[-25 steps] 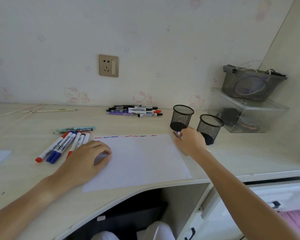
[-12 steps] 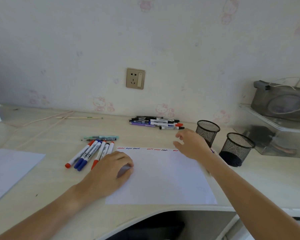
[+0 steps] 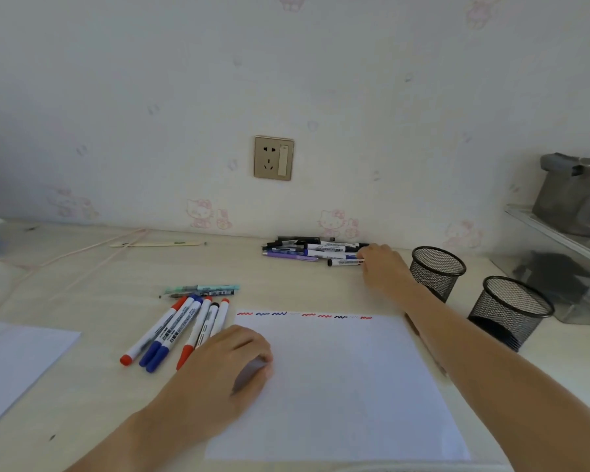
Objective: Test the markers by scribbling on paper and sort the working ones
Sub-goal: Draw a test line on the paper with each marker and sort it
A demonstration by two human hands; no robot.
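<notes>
The right hand (image 3: 382, 267) has moved from beside the two black mesh cups (image 3: 436, 271) to the pile of untested markers (image 3: 315, 251) at the back edge of the pale wooden desk (image 3: 92, 277), its fingers touching the pile's right end; whether they grip one I cannot tell. The left hand (image 3: 223, 369) stays on the white scribbled paper sheet (image 3: 341, 386), fingers loosely curled, beside the row of red and blue capped markers (image 3: 181, 330).
</notes>
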